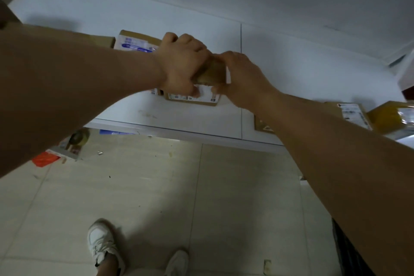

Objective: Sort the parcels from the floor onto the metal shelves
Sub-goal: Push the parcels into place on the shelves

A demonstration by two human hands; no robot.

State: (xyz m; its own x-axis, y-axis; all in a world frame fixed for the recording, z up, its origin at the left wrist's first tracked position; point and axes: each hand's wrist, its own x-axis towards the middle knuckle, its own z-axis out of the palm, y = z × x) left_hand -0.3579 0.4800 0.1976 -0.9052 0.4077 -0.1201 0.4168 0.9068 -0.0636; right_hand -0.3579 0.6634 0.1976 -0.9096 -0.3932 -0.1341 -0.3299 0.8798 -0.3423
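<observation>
The left hand (181, 65) curls round 1 end of a small brown parcel (212, 73); the right hand (242, 74) pinches the other, over a labelled box (190, 97) on the white shelf (179, 119).

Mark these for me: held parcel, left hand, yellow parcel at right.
held parcel (212, 73): head view, its brown top face.
left hand (181, 67): head view, back of the hand.
yellow parcel (389, 119): head view, glossy yellow side.

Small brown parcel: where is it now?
Head view, centre: the small brown parcel is gripped between left hand and right hand over the white shelf, just above a labelled box.
</observation>
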